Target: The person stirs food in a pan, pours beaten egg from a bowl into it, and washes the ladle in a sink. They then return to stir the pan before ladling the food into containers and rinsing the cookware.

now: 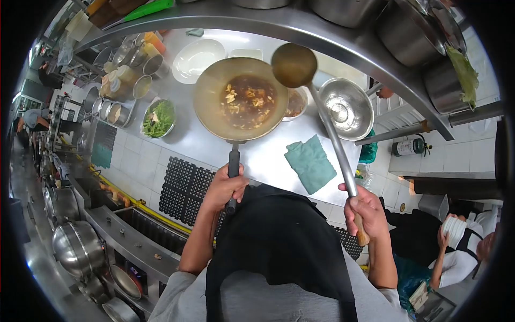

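Note:
My left hand (227, 187) is wrapped round the black handle of a wok (209, 104). Brown sauce with yellow, egg-like pieces (248, 102) lies in the wok, which is over the steel table. In my right hand (366, 212) is the wooden end of a long metal ladle (332, 129). The ladle's bowl hangs right of the wok's rim, near a bowl of brown food (295, 103) that the wok partly hides. A shiny steel bowl (348, 107) stands right of the ladle's shaft. Below it lies a folded green cloth (310, 163).
A bowl of green leaves (159, 118) and a white oval dish (197, 60) stand left of the wok. Bottles and containers (120, 83) crowd the far left. A steel shelf (257, 20) with pots arches overhead. At lower right, another person (456, 252) holds stacked white dishes.

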{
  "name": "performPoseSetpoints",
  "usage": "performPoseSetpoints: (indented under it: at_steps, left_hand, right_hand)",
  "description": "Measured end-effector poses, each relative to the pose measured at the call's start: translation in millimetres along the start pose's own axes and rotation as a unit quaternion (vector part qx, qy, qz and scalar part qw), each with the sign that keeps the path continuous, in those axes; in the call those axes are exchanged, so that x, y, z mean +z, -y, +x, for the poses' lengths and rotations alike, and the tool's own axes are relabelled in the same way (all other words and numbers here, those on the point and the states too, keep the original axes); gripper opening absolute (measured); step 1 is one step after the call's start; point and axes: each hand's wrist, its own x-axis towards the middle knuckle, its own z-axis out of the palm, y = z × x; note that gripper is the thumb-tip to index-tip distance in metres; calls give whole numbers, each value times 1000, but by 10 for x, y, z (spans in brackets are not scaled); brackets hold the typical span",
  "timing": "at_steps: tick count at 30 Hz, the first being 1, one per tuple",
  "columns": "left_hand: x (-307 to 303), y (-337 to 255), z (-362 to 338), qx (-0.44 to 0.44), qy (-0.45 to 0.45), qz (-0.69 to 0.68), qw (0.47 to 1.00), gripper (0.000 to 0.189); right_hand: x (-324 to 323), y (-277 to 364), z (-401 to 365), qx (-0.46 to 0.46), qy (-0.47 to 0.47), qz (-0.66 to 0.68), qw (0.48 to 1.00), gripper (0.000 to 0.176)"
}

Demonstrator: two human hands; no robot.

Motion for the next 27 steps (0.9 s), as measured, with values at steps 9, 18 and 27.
performPoseSetpoints:
  at_steps: [9, 18, 27]
  left_hand:
    - [96, -65, 45, -2, 37, 61, 997, 23]
    - [88, -141, 31, -17, 12, 85, 996, 22]
    - [77, -90, -69, -12, 20, 91, 996, 22]
  right_hand:
    - [58, 360, 290, 34, -52, -291, 955, 44]
    - [28, 761, 28, 179, 69, -31, 981, 37]
    - [92, 545, 56, 287, 138, 240, 917, 44]
